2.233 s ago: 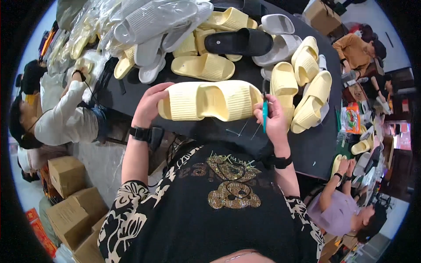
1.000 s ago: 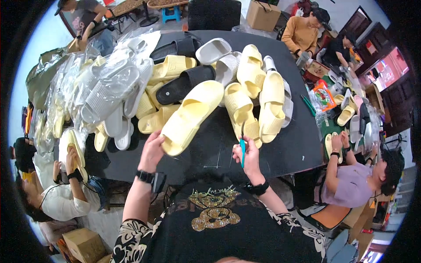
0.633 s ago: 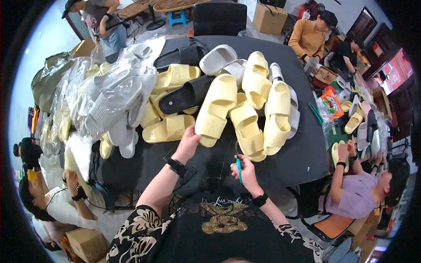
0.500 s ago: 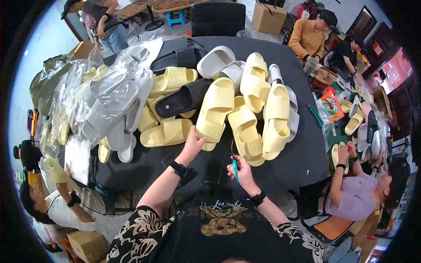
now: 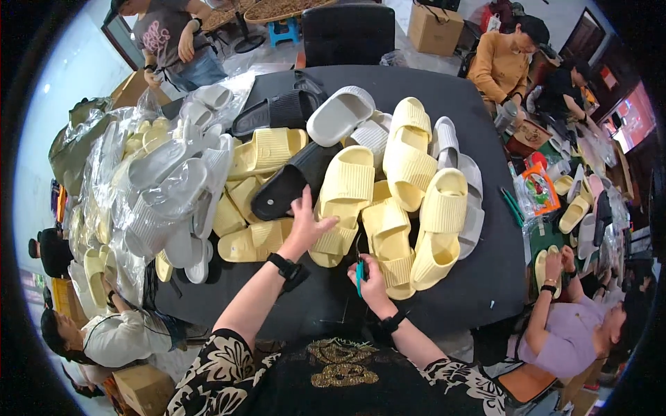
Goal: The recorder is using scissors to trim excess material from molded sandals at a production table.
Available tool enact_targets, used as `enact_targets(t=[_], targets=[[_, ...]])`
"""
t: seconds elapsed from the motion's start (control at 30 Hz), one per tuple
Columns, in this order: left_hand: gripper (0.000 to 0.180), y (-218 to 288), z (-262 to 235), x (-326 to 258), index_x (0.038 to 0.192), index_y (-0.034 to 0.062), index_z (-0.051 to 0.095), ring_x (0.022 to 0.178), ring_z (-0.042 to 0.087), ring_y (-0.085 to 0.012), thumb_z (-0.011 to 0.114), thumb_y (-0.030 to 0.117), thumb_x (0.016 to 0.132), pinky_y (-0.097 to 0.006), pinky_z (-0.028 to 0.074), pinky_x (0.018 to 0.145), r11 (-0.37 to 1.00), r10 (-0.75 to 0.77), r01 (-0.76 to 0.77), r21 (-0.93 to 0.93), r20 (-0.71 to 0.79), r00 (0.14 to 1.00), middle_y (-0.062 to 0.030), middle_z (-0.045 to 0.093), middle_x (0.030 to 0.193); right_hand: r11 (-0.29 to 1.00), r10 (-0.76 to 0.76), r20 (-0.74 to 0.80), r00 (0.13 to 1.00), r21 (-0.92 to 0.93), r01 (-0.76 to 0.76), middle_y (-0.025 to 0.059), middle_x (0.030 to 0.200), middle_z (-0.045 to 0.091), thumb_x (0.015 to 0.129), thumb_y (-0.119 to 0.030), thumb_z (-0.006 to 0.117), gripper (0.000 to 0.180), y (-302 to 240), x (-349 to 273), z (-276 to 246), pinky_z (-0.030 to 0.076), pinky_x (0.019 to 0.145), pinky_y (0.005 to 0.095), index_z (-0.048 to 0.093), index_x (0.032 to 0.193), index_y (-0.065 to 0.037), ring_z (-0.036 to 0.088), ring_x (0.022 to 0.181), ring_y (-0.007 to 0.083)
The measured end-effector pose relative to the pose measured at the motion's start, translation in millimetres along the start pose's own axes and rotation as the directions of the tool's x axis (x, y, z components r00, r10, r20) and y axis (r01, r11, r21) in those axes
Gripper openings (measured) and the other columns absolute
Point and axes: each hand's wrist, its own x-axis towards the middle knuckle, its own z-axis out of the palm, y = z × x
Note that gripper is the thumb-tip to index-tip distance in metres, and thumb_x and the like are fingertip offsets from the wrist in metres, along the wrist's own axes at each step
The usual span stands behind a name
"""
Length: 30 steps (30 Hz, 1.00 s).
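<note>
Obscured items, as I see them.
Teal tool [image 5: 359, 270]: partly covered by right hand [image 5: 372, 284]; standing person [image 5: 165, 41]: cut off by upper edge.

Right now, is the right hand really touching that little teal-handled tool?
Touching. The head view shows the right hand closed around the teal-handled tool, its dark end sticking out beyond the hand.

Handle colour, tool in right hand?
The tool's handle in the right hand is teal; best seen in the head view.
</note>
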Motion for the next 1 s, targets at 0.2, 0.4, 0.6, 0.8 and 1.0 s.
enact_targets(t=[0.2, 0.4, 0.6, 0.8, 1.0], targets=[[0.108, 31, 27, 30, 0.141, -0.0032, 0.007, 0.125, 0.031, -0.0386, 0.078, 0.031, 0.068, -0.039, 0.031, 0.104, 0.967, -0.138, 0.154, -0.203, 0.089, 0.986, -0.0307, 0.024, 0.133, 0.999, 0.017, -0.082, 0.996, 0.045, -0.013, 0.0084, 0.097, 0.054, 0.08, 0.0, 0.065, 0.048, -6, -5, -13, 0.051, 0.079, 0.0273, 0.04, 0.121, -0.001, 0.057, 0.086, 0.0145], [0.097, 32, 56, 46, 0.141, -0.0018, 0.011, 0.121, 0.035, -0.0403, 0.074, 0.027, 0.072, -0.04, 0.034, 0.101, 0.971, -0.077, 0.082, -0.224, 0.031, 0.997, -0.0288, 0.025, 0.131, 0.991, 0.114, -0.092, 0.989, 0.08, -0.107, 0.0091, 0.097, 0.055, 0.08, 0.001, 0.064, 0.046, -13, -8, -33, 0.052, 0.075, 0.0275, 0.041, 0.119, -0.001, 0.057, 0.086, 0.0142], [0.095, 45, 65, 54, 0.141, -0.0024, 0.014, 0.123, 0.034, -0.0393, 0.073, 0.028, 0.073, -0.039, 0.033, 0.102, 0.953, -0.114, 0.135, -0.271, 0.09, 0.989, -0.0287, 0.025, 0.132, 0.995, 0.101, -0.108, 0.989, -0.009, -0.103, 0.0091, 0.096, 0.057, 0.079, 0.003, 0.065, 0.049, -15, -13, -44, 0.051, 0.074, 0.0265, 0.041, 0.121, -0.001, 0.058, 0.085, 0.0141], [0.094, 59, 75, 68, 0.14, -0.0049, 0.015, 0.123, 0.034, -0.038, 0.072, 0.028, 0.073, -0.037, 0.033, 0.102, 0.933, -0.068, 0.119, -0.339, 0.157, 0.985, -0.029, 0.028, 0.131, 0.997, 0.06, -0.167, 0.984, -0.038, -0.067, 0.0102, 0.094, 0.058, 0.079, 0.004, 0.064, 0.049, -22, -10, -49, 0.051, 0.074, 0.0276, 0.041, 0.122, -0.001, 0.058, 0.084, 0.0145], [0.092, 75, 99, 82, 0.139, -0.0092, 0.013, 0.12, 0.041, -0.0316, 0.072, 0.02, 0.074, -0.034, 0.036, 0.1, 0.883, -0.028, 0.132, -0.45, 0.23, 0.973, -0.0264, 0.033, 0.131, 0.995, 0.073, -0.168, 0.983, -0.058, -0.084, 0.0117, 0.097, 0.057, 0.08, 0.006, 0.058, 0.047, -6, -19, -63, 0.049, 0.076, 0.0266, 0.038, 0.122, -0.002, 0.058, 0.089, 0.0171]])
